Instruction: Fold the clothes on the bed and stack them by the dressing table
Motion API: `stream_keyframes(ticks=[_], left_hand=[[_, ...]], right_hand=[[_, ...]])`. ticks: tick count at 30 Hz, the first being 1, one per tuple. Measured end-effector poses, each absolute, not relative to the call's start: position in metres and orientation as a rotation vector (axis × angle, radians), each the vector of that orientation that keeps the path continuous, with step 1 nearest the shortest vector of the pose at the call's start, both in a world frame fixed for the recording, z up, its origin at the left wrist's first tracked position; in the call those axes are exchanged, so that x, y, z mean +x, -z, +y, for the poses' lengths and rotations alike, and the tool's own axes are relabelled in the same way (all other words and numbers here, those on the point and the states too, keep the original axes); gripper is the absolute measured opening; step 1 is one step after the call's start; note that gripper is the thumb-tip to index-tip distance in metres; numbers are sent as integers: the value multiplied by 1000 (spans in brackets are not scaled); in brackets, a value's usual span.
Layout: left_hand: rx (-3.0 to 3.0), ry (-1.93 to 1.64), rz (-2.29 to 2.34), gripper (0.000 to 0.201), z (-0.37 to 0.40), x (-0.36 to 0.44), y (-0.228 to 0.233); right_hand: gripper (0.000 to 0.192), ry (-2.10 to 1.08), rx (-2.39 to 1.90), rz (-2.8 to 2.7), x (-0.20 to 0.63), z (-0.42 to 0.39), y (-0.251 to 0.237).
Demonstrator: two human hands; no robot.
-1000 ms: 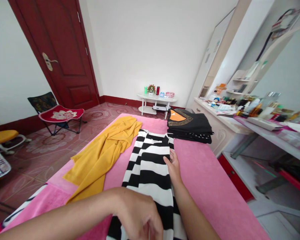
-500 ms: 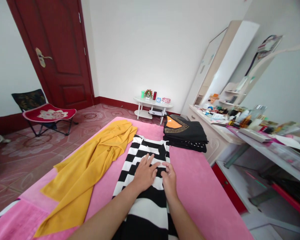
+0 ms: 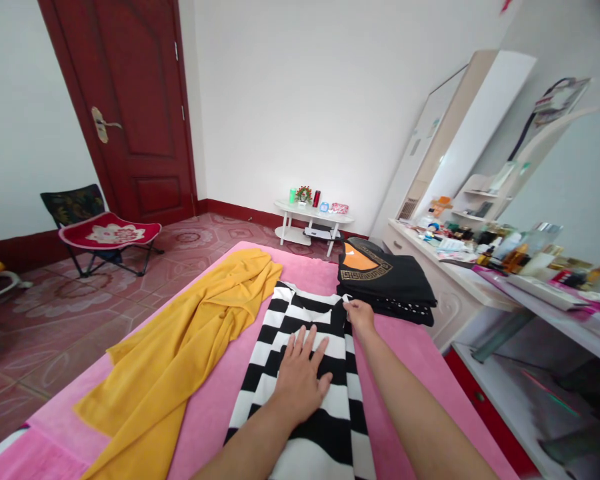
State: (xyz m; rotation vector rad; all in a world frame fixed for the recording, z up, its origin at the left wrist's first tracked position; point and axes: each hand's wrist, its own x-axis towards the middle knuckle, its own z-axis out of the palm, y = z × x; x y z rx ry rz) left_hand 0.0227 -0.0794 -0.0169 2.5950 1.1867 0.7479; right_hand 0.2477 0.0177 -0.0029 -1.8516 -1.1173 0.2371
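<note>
My right hand (image 3: pixel 361 315) has slid up to pinch the striped garment's (image 3: pixel 305 373) top corner, while my left hand (image 3: pixel 300 375) stays flat, open, pressing the fabric down.

Right hand (image 3: pixel 361 315) now, seemingly, at garment (image 3: pixel 300 373) corner.

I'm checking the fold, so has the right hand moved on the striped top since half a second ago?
Yes. The right hand slid up the striped top to its far right corner, closer to the black folded clothes.
</note>
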Motion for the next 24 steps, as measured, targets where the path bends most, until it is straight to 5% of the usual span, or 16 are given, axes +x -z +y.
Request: stream_keyframes(ticks=[10, 17, 24], left_hand=[[2465, -692, 1415, 75, -73, 27, 23], [2451, -732, 1400, 75, -72, 27, 26], [2421, -691, 1424, 70, -70, 24, 26]], right_hand=[[2, -182, -2073, -1400, 229, 44, 19], [28, -88, -2055, -1665, 196, 53, -19], [34, -304, -1777, -2038, 147, 57, 4]])
